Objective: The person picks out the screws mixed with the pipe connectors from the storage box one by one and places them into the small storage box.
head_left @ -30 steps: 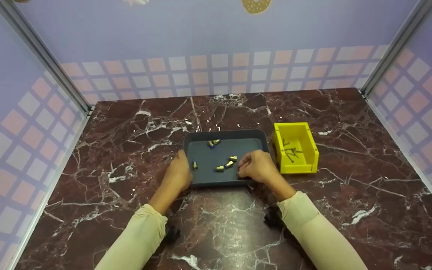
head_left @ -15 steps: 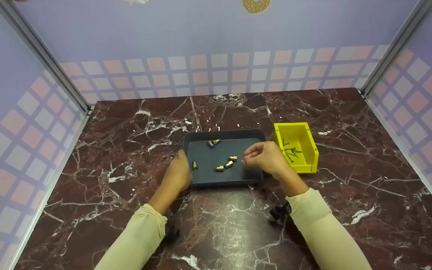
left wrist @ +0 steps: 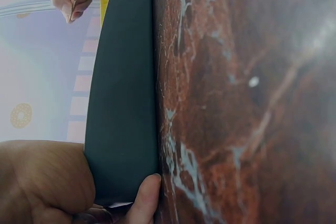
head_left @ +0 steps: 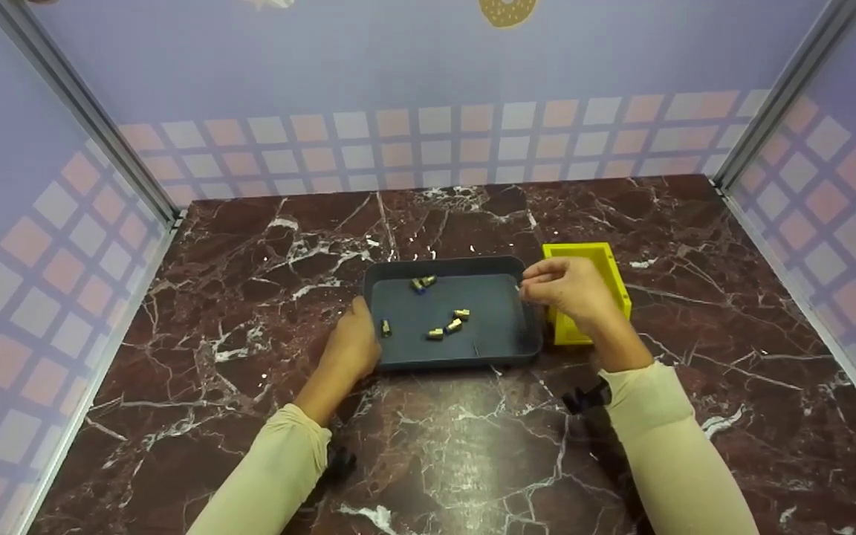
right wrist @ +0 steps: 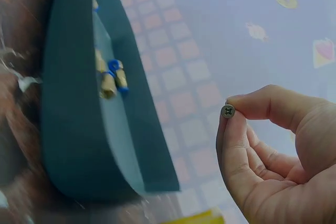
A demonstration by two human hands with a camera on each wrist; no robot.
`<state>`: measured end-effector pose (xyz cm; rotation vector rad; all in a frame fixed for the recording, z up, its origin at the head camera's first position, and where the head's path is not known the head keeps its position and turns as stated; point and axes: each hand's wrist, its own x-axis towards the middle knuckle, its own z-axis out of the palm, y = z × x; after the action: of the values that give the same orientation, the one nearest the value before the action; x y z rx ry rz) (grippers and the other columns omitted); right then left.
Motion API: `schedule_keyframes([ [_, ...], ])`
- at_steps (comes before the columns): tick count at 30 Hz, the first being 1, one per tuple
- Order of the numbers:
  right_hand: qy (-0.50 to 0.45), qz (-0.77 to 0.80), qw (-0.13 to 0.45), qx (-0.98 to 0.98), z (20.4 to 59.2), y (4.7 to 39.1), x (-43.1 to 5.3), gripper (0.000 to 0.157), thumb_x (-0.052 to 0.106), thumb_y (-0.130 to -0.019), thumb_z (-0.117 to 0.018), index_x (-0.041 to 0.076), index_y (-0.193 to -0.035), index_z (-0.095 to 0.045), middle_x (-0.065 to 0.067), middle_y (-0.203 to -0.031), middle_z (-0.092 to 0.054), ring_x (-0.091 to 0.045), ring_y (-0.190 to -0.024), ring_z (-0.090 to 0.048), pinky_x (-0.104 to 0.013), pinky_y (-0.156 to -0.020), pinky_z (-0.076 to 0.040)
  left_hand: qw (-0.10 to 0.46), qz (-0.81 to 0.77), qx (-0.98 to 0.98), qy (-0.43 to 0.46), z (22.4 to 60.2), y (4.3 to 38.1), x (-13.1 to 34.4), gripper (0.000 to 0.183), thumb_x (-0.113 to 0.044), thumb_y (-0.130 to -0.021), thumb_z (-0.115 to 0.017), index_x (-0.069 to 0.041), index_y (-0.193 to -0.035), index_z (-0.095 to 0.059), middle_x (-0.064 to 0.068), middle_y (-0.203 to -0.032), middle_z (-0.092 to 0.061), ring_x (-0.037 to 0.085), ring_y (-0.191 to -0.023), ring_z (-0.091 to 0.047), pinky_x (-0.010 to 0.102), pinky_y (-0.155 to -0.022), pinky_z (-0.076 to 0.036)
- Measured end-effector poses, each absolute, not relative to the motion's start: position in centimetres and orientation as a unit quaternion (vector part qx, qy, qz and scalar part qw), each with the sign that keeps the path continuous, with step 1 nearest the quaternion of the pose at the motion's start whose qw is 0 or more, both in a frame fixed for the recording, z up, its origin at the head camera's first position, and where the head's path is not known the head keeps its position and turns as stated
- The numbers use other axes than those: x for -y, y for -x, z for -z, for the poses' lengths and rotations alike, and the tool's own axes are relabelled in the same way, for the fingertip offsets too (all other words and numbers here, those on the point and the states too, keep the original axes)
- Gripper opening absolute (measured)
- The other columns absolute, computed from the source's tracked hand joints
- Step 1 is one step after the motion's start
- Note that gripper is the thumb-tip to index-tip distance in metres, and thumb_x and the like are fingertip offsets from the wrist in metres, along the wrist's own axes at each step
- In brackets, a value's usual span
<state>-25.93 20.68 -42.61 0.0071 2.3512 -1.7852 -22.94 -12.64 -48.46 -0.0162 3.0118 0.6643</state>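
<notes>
My right hand (head_left: 573,293) pinches a screw (right wrist: 228,111) between thumb and index finger. Its cross-slotted head faces the right wrist view. The hand hovers above the gap between the dark grey tray (head_left: 458,363) and the yellow bin (head_left: 576,248), hiding much of the bin's inside. At the tray's left end, my left hand (head_left: 354,343) grips the wall, with the thumb showing low on its outside in the left wrist view. Several brass fittings with blue ends (head_left: 455,325) lie scattered in the tray. One thin screw (head_left: 475,348) rests near the tray's front wall.
The tray and bin stand side by side on a dark red marbled table (head_left: 250,297). Patterned panels (head_left: 428,141) enclose the table at the back and both sides, joined by metal posts (head_left: 792,89) at the corners.
My right hand has risen from the tray's front right corner and moved right and away, toward the bin, uncovering the thin screw in the tray. My left hand and the tray stay put.
</notes>
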Motion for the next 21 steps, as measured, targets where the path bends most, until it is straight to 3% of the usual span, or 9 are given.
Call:
schedule_keyframes([
  [11, -0.034, 0.598, 0.064, -0.798, 41.7, 26.5, -25.0, 0.039, 0.008, -0.084, -0.076, -0.01, -0.116, -0.065, 0.005, -0.085, -0.072, -0.009, -0.076, -0.07, -0.026, -0.072, -0.059, 0.034, -0.217, -0.976, 0.004, 48.2, 22.9, 12.5, 0.063, 0.003, -0.086, -0.059, 0.012, -0.143, -0.032, 0.036, -0.123, -0.059, 0.051, -0.108, -0.066, 0.055, -0.09, -0.055],
  [21, -0.063, 0.591, 0.049, -0.803, 42.3, 27.0, -28.0, 0.037, 0.011, -0.086, -0.076, -0.007, -0.116, -0.065, 0.01, -0.085, -0.072, -0.007, -0.082, -0.071, -0.022, -0.078, -0.059, 0.026, -0.215, -0.976, 0.006, 48.4, 22.9, 12.5, 0.064, 0.004, -0.083, -0.062, 0.012, -0.14, -0.034, 0.036, -0.119, -0.061, 0.05, -0.107, -0.066, 0.055, -0.09, -0.055],
])
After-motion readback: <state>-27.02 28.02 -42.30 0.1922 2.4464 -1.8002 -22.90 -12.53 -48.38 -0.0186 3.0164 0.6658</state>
